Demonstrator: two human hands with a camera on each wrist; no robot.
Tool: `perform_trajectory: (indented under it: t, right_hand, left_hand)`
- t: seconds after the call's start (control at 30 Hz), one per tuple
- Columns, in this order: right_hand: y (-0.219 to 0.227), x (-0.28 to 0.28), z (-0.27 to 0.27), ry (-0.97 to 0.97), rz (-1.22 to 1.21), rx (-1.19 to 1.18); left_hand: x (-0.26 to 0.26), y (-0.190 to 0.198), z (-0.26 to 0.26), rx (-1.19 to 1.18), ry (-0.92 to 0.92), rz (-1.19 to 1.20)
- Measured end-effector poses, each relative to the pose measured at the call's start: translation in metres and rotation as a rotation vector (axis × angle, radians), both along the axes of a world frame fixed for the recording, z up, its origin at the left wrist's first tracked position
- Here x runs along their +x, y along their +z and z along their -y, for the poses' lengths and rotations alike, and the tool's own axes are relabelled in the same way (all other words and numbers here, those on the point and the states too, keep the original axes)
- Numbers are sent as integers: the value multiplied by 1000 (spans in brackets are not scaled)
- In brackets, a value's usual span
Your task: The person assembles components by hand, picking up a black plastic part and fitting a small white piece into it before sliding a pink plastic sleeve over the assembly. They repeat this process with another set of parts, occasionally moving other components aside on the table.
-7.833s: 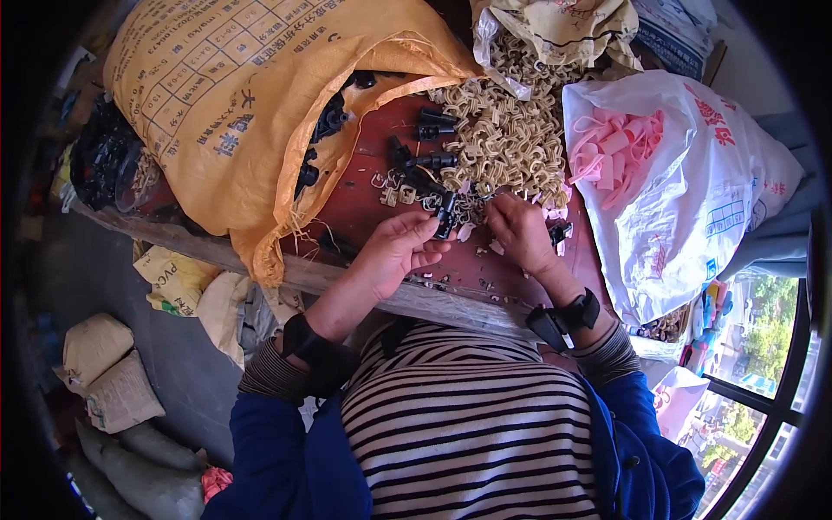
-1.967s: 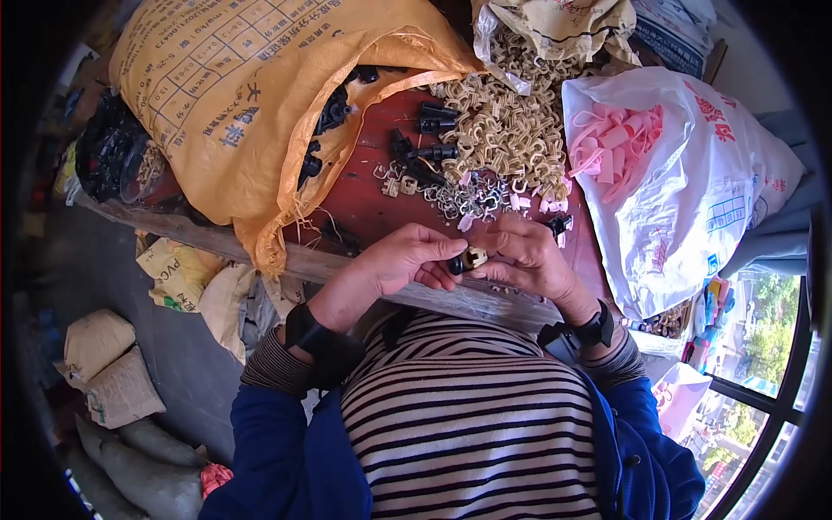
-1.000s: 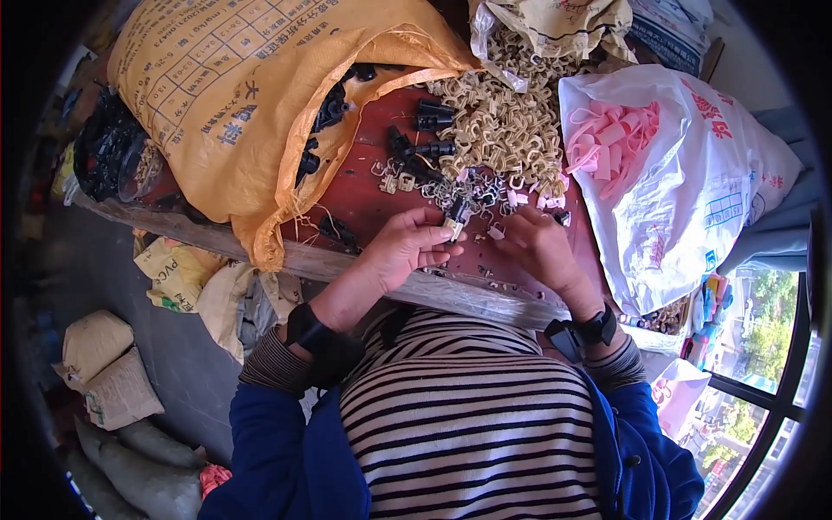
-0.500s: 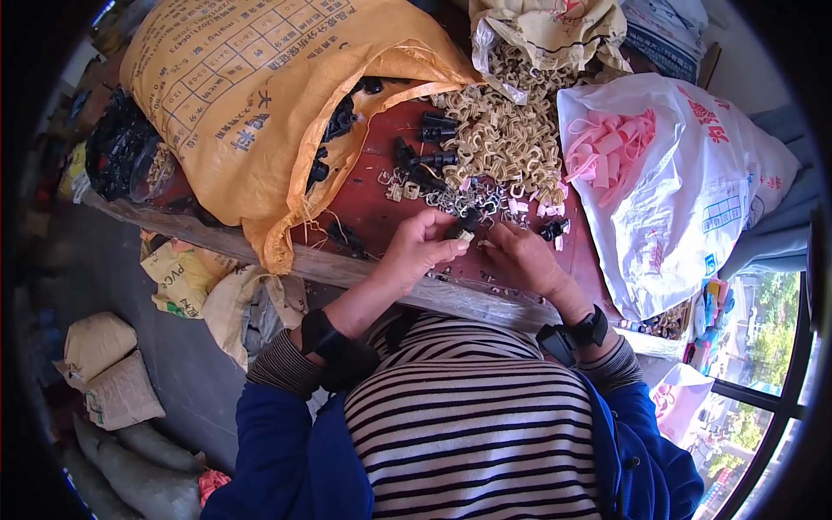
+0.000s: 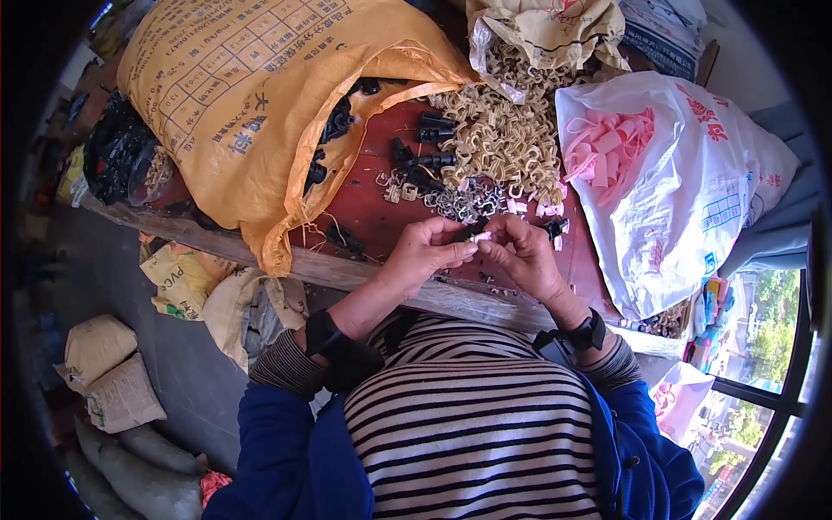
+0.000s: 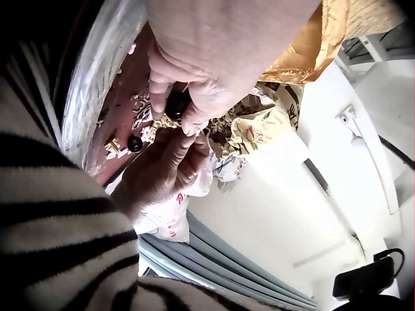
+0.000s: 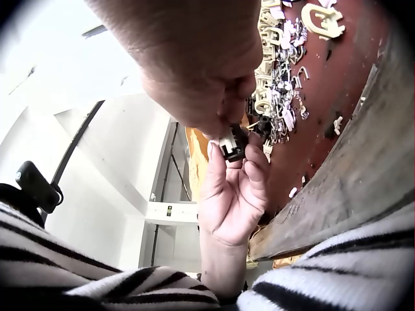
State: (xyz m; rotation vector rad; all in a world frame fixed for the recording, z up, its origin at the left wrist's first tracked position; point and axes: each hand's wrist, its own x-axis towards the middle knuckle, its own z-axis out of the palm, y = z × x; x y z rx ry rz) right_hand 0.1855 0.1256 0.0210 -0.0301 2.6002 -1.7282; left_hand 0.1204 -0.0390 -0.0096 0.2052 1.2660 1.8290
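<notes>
In my left hand (image 5: 420,255) I hold a black plastic fitting (image 7: 231,150) between thumb and fingers, with a cream-coloured clip (image 7: 228,138) on its side. My right hand (image 5: 529,262) meets it from the other side, thumb and fingertips pinching a small pale pink piece (image 5: 481,237) right at the fitting. Fingers cover much of both parts. Just beyond the hands lie small metal clips (image 5: 468,204) and a few pink pieces (image 5: 549,208). A heap of cream plastic clips (image 5: 511,130) spreads behind them on the red tabletop (image 5: 373,139).
An orange sack (image 5: 260,113) of black fittings lies open at the left. At the right stands a white bag (image 5: 685,199) holding pink strips. Loose black fittings (image 5: 435,127) lie near the heap. The table's worn wooden edge (image 5: 347,276) runs before the body.
Earlier the right hand worked a cream clip at the fitting, then reached to the tabletop by the pink pieces. Now it has come back to the fitting with a pale pink piece.
</notes>
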Motion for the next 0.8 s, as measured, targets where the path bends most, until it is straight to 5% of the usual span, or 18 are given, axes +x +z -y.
perform_trajectory:
  t: [0.2, 0.3, 0.47, 0.67, 0.8]
  right_hand:
    - [-3, -1, 4, -107, -52, -10]
    - [-7, -4, 6, -132, -1, -495]
    - [-11, -8, -9, -60, 65, -703]
    - [-2, -5, 4, -118, 43, -389]
    - [-3, -7, 6, -118, -181, -23]
  left_hand:
    - [0, 6, -3, 2, 13, 152]
    - [-1, 3, -4, 28, 1, 228]
    - [-4, 1, -3, 59, -6, 333]
    - [-1, -2, -8, 73, 17, 351]
    - [-1, -6, -11, 146, 29, 366]
